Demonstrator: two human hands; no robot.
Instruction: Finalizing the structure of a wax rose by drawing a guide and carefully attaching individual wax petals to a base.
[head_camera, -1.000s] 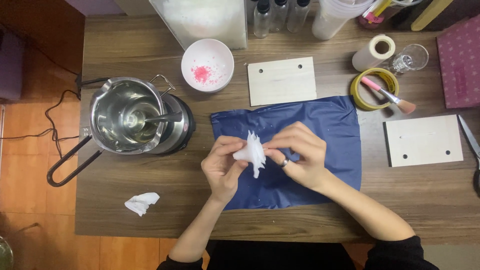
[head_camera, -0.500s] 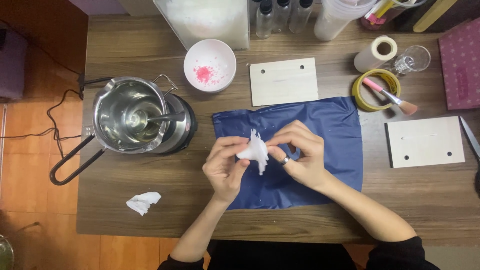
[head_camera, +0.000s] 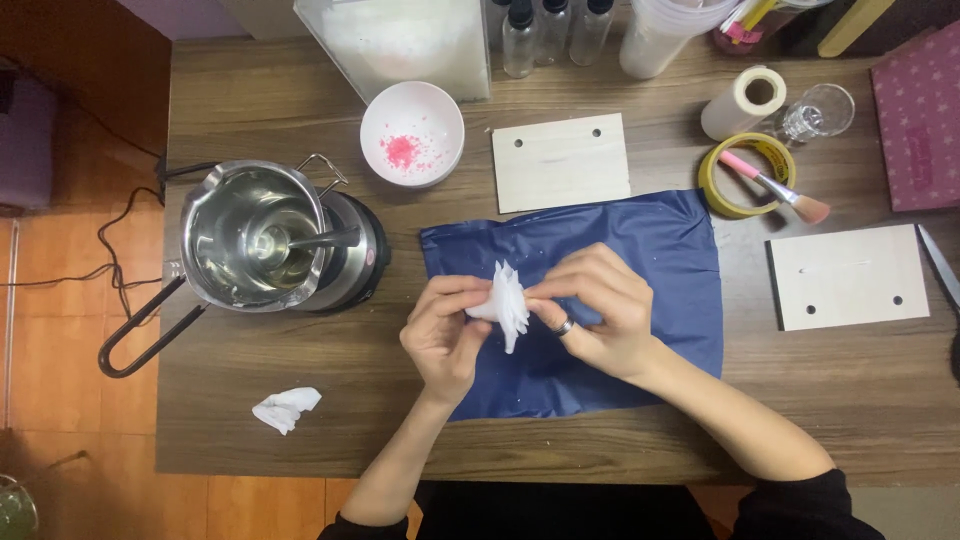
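Both hands meet over a dark blue cloth (head_camera: 650, 250) spread on the wooden table (head_camera: 620, 430). Between them is a small white ruffled piece (head_camera: 508, 300), like a folded paper or wax flower. My left hand (head_camera: 443, 335) pinches it from the left and below. From the right, my right hand (head_camera: 592, 310), with a ring on one finger, grips its edge with the fingertips. The piece hangs just above the cloth.
A steel pot (head_camera: 250, 240) with a spoon sits on a small heater at left, its black handle and cord trailing off. A white bowl (head_camera: 412, 133) holds pink bits. Two wooden boards (head_camera: 560, 162) (head_camera: 848, 277), tape rolls, a brush (head_camera: 775, 187), a glass and a crumpled tissue (head_camera: 287, 408) lie around.
The hands stay over the cloth and work the white piece; its ruffled edge has turned slightly between the fingers. Nothing else has moved.
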